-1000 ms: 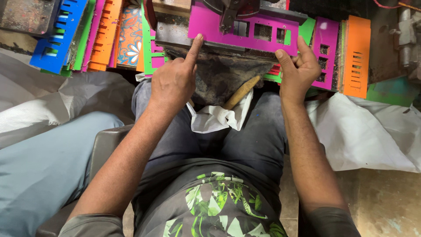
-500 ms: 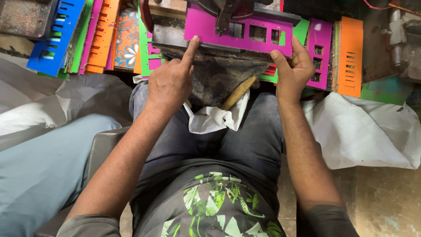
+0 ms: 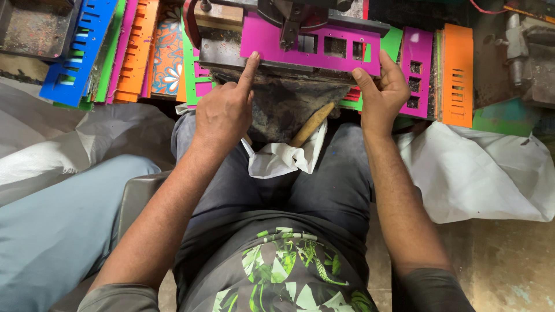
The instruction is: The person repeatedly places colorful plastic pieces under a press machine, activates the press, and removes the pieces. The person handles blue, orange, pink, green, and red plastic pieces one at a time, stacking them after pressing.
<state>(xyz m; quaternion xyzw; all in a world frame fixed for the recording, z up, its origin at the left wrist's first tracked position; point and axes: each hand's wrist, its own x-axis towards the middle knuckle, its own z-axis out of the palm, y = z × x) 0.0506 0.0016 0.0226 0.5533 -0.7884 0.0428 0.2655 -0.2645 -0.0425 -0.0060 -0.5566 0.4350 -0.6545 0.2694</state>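
A magenta plastic panel [image 3: 272, 40] with several rectangular cut-outs lies flat on the bed of a dark punch press [image 3: 295, 14]. My left hand [image 3: 222, 112] is curled, with its index finger stretched out and pressing on the panel's near left edge. My right hand [image 3: 378, 95] pinches the panel's near right corner between thumb and fingers. The press head sits over the panel's middle.
Stacks of punched panels in blue [image 3: 69, 52], orange [image 3: 136, 49] and a flowered pattern [image 3: 167, 49] lean at the left; magenta [image 3: 416, 75] and orange [image 3: 457, 75] ones lie at the right. A wooden handle [image 3: 312, 124] and white cloth [image 3: 283, 159] rest on my lap. White sacks [image 3: 485, 173] flank me.
The view has shifted slightly. Both hands stay on the magenta panel; my left index finger stays pressed on its near edge.
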